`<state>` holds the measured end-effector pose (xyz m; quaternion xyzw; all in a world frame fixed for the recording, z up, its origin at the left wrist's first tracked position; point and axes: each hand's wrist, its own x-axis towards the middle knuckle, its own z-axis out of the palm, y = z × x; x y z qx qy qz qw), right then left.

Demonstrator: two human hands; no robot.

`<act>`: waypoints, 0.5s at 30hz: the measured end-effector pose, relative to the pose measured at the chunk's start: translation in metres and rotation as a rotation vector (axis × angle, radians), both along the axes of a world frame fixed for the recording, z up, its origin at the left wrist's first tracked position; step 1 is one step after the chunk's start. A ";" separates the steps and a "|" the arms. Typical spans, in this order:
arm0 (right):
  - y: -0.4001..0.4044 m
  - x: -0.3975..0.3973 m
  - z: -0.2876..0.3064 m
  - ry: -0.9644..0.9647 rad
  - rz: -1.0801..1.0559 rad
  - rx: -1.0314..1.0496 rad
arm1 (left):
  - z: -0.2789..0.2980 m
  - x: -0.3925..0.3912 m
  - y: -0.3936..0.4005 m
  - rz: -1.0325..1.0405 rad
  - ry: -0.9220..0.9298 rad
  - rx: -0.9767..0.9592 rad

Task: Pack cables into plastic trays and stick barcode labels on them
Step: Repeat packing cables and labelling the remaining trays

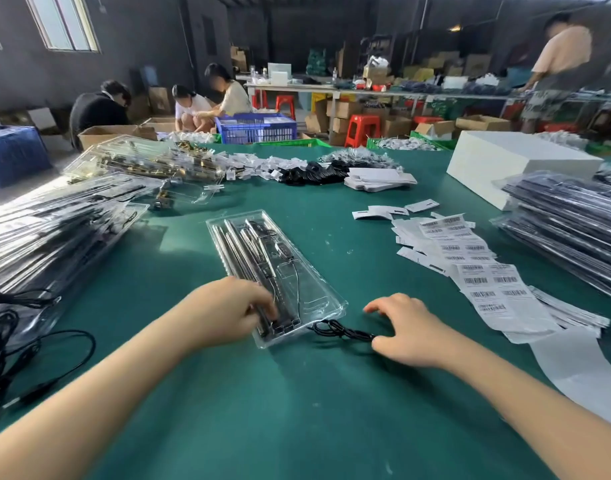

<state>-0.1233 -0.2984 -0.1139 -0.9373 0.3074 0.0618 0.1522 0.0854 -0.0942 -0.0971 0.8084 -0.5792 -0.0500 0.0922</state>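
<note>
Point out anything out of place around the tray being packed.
The black cable trails out of the clear tray over its near edge onto the green table, where the right hand touches it.

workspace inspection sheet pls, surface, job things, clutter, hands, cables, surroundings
surface: green table
job's things: clear tray at centre; barcode labels to its right
clutter: tray stacks left and right, white box
grippers: left hand grips parts at the tray's near end; right hand pinches the black cable
cables: loose cables at left edge
surroundings: people, cartons, red stools
</note>
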 end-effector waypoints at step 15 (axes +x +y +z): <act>0.061 0.030 -0.019 -0.413 0.095 0.046 | -0.019 -0.025 -0.018 -0.072 -0.078 -0.102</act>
